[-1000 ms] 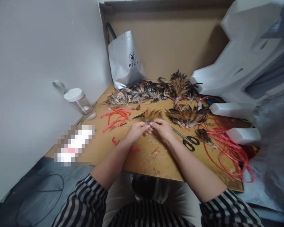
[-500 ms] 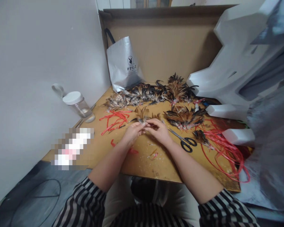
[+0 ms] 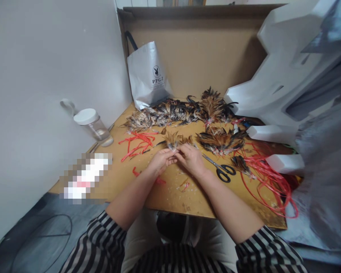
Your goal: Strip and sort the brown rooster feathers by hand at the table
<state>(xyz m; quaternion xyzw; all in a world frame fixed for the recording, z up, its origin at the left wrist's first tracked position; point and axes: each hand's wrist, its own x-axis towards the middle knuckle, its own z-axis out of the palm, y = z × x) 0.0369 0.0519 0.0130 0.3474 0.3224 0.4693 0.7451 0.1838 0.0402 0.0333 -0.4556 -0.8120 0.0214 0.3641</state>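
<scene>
Both hands meet over the middle of the table (image 3: 199,201). A small brown feather bunch (image 3: 172,139) fans upward from between my fingertips. My left hand (image 3: 161,159) pinches its pale base from the left. My right hand (image 3: 190,156) has thumb and fingers closed at the same base, partly hiding it. Just behind the right fingers lie more brown feathers (image 3: 186,140). Black-handled scissors (image 3: 220,168) rest right of my right hand, blades pointing towards it. Red plastic strips (image 3: 138,143) lie left of the hands, and small red scraps (image 3: 184,185) lie below them.
Feather piles (image 3: 170,113) line the back, with tied bunches (image 3: 221,141) at right. A tangle of red ribbon (image 3: 269,182) covers the right edge beside white foam (image 3: 285,163). A lidded jar (image 3: 93,125) and a silver bag (image 3: 147,76) stand on the left side.
The fingers have shifted slightly at the feather base, and my right hand has rolled further over it. The feather bunch sits a little lower. Other things stay where they were.
</scene>
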